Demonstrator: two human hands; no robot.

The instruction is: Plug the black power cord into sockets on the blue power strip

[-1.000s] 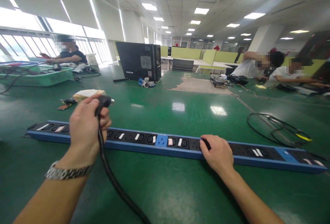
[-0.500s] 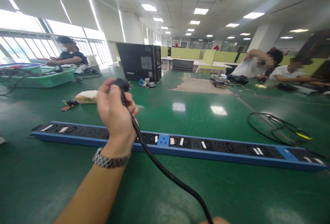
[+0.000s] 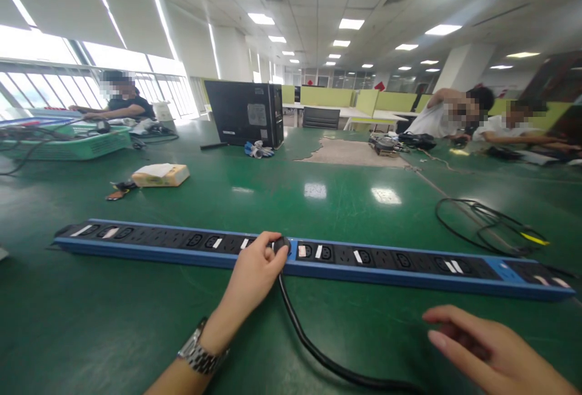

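Grip of the left hand [image 3: 257, 268]: thumb and fingers pinched together around a black rounded plug [image 3: 284, 243].
Plug's place: over the blue socket panel [image 3: 294, 249] in the middle of a long blue-and-black power strip [image 3: 364, 274], which lies across a glossy green tabletop [image 3: 136, 322].
Grip of the right hand [image 3: 491, 346]: thumb and index finger well apart, the other fingers curled beneath them in shadow; it is on the near side of the strip, well apart from the plug.
Thick black cable [image 3: 291, 316]: runs down from the plug, bends right and is cut off at the lower edge.
Plug's underside: hidden, so how far it sits in the socket panel cannot be told.
Strip's sockets: a few are covered by the left hand.
Left wrist: wears a silver metal-link watch [image 3: 204, 355]; the forearm beyond is cut off below.
Right wrist: cut off at the lower right corner.
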